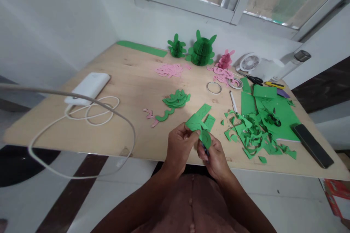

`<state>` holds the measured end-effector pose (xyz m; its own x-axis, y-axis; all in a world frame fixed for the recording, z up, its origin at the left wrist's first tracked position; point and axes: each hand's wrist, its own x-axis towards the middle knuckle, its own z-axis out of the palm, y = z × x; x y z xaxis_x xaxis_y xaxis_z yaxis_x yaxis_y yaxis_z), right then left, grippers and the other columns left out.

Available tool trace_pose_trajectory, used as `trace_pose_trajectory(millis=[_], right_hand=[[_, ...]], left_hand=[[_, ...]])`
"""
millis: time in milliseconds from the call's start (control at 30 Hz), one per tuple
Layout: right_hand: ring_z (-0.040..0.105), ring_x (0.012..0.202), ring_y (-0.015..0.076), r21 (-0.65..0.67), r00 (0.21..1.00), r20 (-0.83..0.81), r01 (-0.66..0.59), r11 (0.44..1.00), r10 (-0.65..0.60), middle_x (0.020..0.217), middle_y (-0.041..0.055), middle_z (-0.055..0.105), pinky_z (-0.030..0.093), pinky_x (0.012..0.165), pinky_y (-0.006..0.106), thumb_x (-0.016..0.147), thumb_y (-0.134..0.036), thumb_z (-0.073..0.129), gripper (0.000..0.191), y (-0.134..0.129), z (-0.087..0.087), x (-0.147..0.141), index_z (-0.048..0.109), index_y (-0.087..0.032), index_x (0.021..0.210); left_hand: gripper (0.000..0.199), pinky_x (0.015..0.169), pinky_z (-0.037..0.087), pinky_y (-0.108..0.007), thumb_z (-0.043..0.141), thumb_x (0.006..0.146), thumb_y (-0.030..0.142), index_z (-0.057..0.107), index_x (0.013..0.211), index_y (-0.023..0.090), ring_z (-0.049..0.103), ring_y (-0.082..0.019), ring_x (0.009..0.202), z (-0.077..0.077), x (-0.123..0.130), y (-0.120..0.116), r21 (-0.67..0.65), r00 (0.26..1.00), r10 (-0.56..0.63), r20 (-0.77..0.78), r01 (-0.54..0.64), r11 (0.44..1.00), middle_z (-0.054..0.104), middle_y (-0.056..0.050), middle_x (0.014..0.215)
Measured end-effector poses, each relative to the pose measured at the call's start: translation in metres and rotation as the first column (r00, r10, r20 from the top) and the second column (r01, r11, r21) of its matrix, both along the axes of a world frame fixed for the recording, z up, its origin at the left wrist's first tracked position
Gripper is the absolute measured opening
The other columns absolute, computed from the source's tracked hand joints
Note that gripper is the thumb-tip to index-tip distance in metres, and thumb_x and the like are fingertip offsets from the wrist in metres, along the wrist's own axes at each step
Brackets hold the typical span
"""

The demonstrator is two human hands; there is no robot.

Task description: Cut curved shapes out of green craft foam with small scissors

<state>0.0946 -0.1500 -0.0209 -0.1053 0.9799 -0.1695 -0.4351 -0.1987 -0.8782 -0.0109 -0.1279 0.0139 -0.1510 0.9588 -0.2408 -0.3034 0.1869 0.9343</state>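
Note:
My left hand [179, 147] is closed, pinching the edge of a small green paper piece [205, 139] with a curved line drawn on it. Close against it, my right hand [216, 154] is wrapped round dark-handled scissors [206, 150], whose blades are mostly hidden by the paper. Just beyond my fingers lie green paper pieces [201, 113] with pencilled outlines. A stack of cut green wavy shapes [177, 99] sits farther off, with a green curl [164, 115] and pink scraps [150, 113] beside it.
Green offcuts [251, 134], green sheets [287, 129] and a black phone-like slab [311, 145] cover the right side. Paper figures [202, 51], pink cutouts [169, 69] and a fan [248, 62] stand or lie at the back. A white cable [131, 127] loops at left from a power bank [89, 87].

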Motion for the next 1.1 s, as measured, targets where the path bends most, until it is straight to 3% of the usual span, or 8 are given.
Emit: trace_pose_trajectory(millis=[800, 1100], right_hand=[[0.020, 0.041, 0.0071, -0.033, 0.999, 0.042, 0.028, 0.999, -0.027, 0.048, -0.0071, 0.038, 0.014, 0.038, 0.022, 0.080, -0.054, 0.061, 0.039, 0.0016, 0.0024, -0.0017, 0.048, -0.020, 0.067], [0.020, 0.040, 0.0069, -0.024, 0.999, 0.030, 0.018, 1.000, -0.017, 0.047, -0.0070, 0.039, 0.014, 0.038, 0.023, 0.082, -0.050, 0.060, 0.036, 0.0027, 0.0038, -0.0004, 0.049, -0.020, 0.067]], left_hand=[[0.007, 0.056, 0.043, -0.023, 0.066, 0.061, 0.021, 0.060, 0.059, 0.017, 0.053, -0.012, 0.055, -0.0042, 0.0054, 0.0024, 0.037, 0.999, 0.034, -0.043, -0.032, 0.999, 0.059, 0.003, 0.056], [0.008, 0.055, 0.040, -0.023, 0.065, 0.061, 0.020, 0.059, 0.057, 0.016, 0.051, -0.011, 0.053, 0.0005, 0.0060, 0.0035, 0.020, 0.998, 0.041, -0.040, -0.040, 0.999, 0.056, 0.004, 0.053]])
